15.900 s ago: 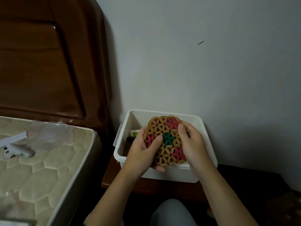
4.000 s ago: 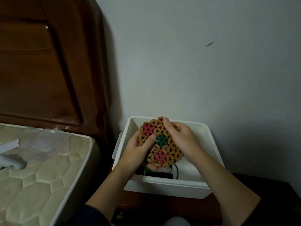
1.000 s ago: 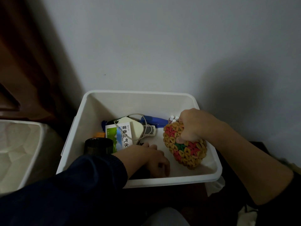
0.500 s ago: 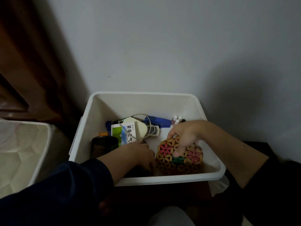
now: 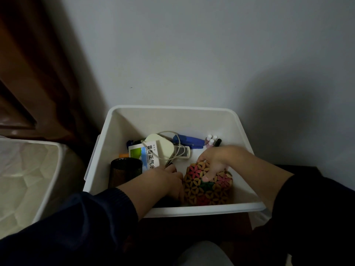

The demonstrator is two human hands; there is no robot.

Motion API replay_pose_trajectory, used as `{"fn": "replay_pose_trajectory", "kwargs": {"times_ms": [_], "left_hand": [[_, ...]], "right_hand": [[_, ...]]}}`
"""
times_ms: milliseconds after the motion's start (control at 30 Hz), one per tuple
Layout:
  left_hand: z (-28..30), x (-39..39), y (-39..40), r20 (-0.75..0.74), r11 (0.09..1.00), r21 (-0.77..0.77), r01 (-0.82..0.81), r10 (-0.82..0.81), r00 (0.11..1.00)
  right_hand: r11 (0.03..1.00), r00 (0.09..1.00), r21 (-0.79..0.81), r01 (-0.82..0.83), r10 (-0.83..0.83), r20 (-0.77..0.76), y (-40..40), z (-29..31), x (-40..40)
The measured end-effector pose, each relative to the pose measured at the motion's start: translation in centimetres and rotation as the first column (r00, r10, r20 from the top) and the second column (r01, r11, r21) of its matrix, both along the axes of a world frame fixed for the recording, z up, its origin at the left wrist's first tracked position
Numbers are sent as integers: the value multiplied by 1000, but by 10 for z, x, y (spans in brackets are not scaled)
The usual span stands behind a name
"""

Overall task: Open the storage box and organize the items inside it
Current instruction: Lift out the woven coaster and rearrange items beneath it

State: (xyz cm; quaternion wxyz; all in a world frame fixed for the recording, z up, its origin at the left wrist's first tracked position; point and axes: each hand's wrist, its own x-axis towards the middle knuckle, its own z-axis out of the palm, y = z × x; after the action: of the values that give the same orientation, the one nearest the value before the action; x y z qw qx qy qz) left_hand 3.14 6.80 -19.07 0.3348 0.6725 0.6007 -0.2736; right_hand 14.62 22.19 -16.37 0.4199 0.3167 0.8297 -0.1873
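Storage box (image 5: 192,120) sits lidless against our grey wall (image 5: 192,54), mattress (image 5: 23,179) alongside; right hand (image 5: 217,160) grips the woven coaster (image 5: 207,187), left hand (image 5: 169,181) grip unclear.

Inside the open white storage box (image 5: 172,120), the right hand (image 5: 217,160) grips a flower-patterned woven mat (image 5: 207,187); the left hand (image 5: 167,181) reaches in beside it.
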Motion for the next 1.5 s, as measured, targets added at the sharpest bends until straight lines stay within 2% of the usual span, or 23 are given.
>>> {"fn": "replay_pose_trajectory", "kwargs": {"times_ms": [133, 267, 367, 433, 500, 567, 600, 633, 700, 767, 833, 900, 1067, 1300, 1500], "left_hand": [[-8, -6, 0, 57, 993, -52, -108, 111, 992], [-4, -5, -2, 73, 994, -40, -98, 100, 992], [5, -6, -5, 168, 995, 26, -101, 95, 981], [10, -8, -7, 277, 972, 99, -215, 180, 944], [12, -6, -7, 350, 909, 175, -378, 302, 887], [14, 0, -3, 437, 798, 173, -577, 463, 771], [15, 4, 0, 478, 745, 138, -653, 527, 703], [16, 9, 5, 503, 707, 97, -700, 573, 648], [18, 19, 17, 500, 686, 44, -726, 614, 611], [19, 32, 29, 435, 713, 27, -700, 623, 651], [16, 46, 37, 338, 760, 1, -650, 611, 716], [9, 57, 43, 281, 794, -10, -608, 586, 760], [-4, 68, 55, 233, 824, 49, -565, 541, 808], [-22, 71, 59, 229, 902, 161, -401, 362, 904], [-24, 75, 63, 185, 897, 159, -413, 384, 905]], "right_hand": [[981, 993, 157, -113, 114, 5, -17, 2, -2], [969, 991, 208, -133, 128, 36, -23, 4, 5], [955, 993, 272, -116, 120, 2, -23, 11, 11], [939, 989, 336, -67, 106, -101, -22, 19, 21], [921, 933, 385, 65, 81, -351, -21, 27, 37], [891, 745, 396, 224, 106, -658, -25, 31, 58], [855, 654, 445, 268, 178, -736, -29, 32, 67], [796, 616, 523, 305, 254, -746, -32, 31, 73], [704, 662, 613, 359, 270, -699, -36, 25, 82], [734, 709, 539, 413, 113, -697, -37, 18, 86], [776, 645, 368, 512, -63, -762, -35, 15, 87], [761, 589, 300, 575, -132, -797, -32, 14, 86], [741, 651, 394, 544, -77, -755, -31, 7, 83], [733, 700, 451, 509, -47, -713, -31, 2, 81], [725, 700, 472, 502, -19, -714, -33, 3, 81]]}}
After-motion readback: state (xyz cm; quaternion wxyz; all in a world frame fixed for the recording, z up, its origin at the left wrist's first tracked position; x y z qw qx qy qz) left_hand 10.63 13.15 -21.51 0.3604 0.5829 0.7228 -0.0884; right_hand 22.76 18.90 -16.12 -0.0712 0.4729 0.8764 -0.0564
